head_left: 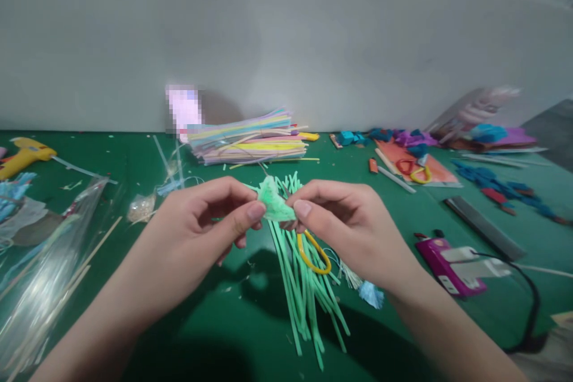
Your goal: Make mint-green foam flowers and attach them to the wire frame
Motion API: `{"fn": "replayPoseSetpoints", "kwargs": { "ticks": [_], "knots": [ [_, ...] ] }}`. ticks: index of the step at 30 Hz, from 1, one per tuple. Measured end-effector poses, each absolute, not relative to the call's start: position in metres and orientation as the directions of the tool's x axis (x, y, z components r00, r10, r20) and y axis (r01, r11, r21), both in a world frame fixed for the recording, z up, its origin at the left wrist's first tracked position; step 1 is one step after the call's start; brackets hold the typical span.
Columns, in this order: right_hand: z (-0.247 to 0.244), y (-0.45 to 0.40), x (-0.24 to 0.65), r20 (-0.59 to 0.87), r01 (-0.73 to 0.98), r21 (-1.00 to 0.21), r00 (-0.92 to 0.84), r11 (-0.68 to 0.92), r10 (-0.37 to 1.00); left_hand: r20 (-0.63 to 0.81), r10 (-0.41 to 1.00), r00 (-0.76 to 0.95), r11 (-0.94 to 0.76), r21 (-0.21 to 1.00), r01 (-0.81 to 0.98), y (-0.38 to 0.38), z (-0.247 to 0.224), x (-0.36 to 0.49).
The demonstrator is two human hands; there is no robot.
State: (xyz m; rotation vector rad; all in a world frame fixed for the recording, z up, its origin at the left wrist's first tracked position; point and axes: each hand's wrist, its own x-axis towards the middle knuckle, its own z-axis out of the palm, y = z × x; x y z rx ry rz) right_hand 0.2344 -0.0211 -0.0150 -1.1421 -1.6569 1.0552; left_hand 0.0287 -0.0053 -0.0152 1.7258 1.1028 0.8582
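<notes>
Fuzzy green piece: the small, roughly triangular, mint-green piece with a fuzzy surface [275, 208] was up in the air between the hands, above the far end of the loose green stems.
Left-hand grip: the left hand [192, 230] had thumb and forefinger pinched nearly together on the piece's left edge.
Right-hand grip: the right hand [347, 224] pinched its lower right corner just as narrowly, between thumb and forefinger.
Weight and feel: it looked very light and soft, likely to bend under small pressure and unlikely to slip, given its fuzz.
Weak points: a hard squeeze would probably have flattened the pile, and a sharp pull might have opened or warped its shape; how it was joined could not be told.
Best hold: opposite edges or corners, with fingertips only, seemed the right place, leaving the fuzzy middle free.
Green stems: the long, thin, mint-green fuzzy stems [290, 286] lay fanned towards the near side of the green table [107, 152]; they looked bendable and apt to tangle.
Yellow loop: a yellow oval handle loop [319, 271] lay over the stems, near the right hand.
Far side: a bundle of pastel multicoloured stems [246, 146] lay near the pale wall [286, 30].
</notes>
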Motion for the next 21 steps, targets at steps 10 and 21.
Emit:
{"fn": "replayPoseSetpoints", "kwargs": {
  "ticks": [10,21],
  "knots": [
    [-0.0174,-0.0122,0.2440,0.022,0.278,-0.952,-0.365,0.131,0.931,0.164,0.918,0.362,-0.328,0.827,0.456,-0.0023,-0.0165,0.0295],
    [-0.0226,-0.0165,0.2364,0.185,0.421,-0.848,-0.336,0.323,0.924,0.099,0.896,0.433,-0.314,0.830,0.461,0.0030,-0.0180,0.0256]
  ]
}}
